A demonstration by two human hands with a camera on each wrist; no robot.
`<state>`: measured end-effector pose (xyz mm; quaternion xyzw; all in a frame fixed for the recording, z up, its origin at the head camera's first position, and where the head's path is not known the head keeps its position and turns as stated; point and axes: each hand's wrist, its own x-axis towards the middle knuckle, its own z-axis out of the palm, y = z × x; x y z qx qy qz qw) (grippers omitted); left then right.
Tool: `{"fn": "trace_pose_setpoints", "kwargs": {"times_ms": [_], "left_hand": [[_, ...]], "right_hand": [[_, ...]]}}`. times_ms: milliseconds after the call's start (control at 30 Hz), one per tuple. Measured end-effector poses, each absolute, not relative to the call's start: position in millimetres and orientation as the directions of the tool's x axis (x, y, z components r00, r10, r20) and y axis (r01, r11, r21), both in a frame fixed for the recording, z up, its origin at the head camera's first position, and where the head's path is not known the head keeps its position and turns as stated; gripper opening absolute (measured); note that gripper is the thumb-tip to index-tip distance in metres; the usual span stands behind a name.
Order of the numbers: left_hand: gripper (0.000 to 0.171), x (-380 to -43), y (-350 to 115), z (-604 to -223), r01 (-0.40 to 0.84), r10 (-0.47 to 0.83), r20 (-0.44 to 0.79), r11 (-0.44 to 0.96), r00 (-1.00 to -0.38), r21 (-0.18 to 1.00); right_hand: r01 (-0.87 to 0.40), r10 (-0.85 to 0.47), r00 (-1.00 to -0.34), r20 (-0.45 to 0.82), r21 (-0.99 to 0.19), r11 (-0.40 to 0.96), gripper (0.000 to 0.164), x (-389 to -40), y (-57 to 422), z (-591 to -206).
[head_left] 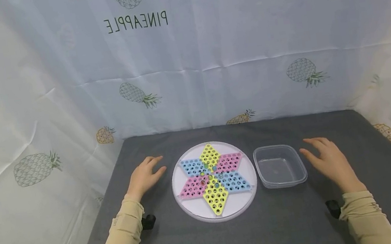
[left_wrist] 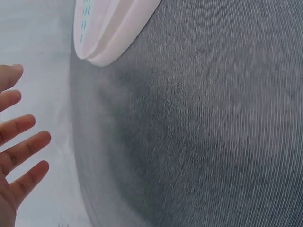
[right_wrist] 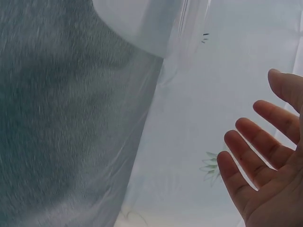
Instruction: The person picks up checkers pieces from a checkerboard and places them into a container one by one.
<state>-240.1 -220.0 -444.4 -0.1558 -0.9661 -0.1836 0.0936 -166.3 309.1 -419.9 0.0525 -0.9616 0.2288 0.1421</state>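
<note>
A round white Chinese checkers board [head_left: 189, 210] lies on the dark grey table, its star in yellow, blue and pink. Several glass marbles [head_left: 220, 175] sit in holes around the star's middle. Just right of the board stands a clear plastic container [head_left: 282, 185] without a lid; I see nothing in it. My left hand [head_left: 145, 177] hovers left of the board, fingers spread and holding nothing. To the right of the container is my right hand [head_left: 328, 161], its fingers relaxed and apart from it. Both wrist views show the palms with nothing in them.
The grey table [head_left: 236, 242] narrows toward the back, where a white curtain [head_left: 192, 97] printed with pineapples hangs. More curtain closes off the left and right sides. A dark wrist camera [head_left: 148, 222] sits beneath the left sleeve, another [head_left: 333, 209] by the right.
</note>
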Motion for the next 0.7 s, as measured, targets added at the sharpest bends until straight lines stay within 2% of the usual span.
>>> {"fn": "trace_pose_setpoints", "kwargs": {"times_ms": [533, 700], "left_hand": [[0.046, -238.9, -207.0, -458.8, 0.28, 0.217, 0.18, 0.808, -0.96, 0.518], [0.045, -240.8, -203.1, -464.9, 0.276, 0.212, 0.178, 0.791, -0.961, 0.547]], "right_hand": [[-0.18, 0.019, -0.937, 0.348, -0.529, 0.83, 0.046, -160.3, 285.9, -429.3], [-0.202, 0.031, -0.925, 0.38, -0.558, 0.805, 0.042, -160.0, 274.8, -429.2]]}}
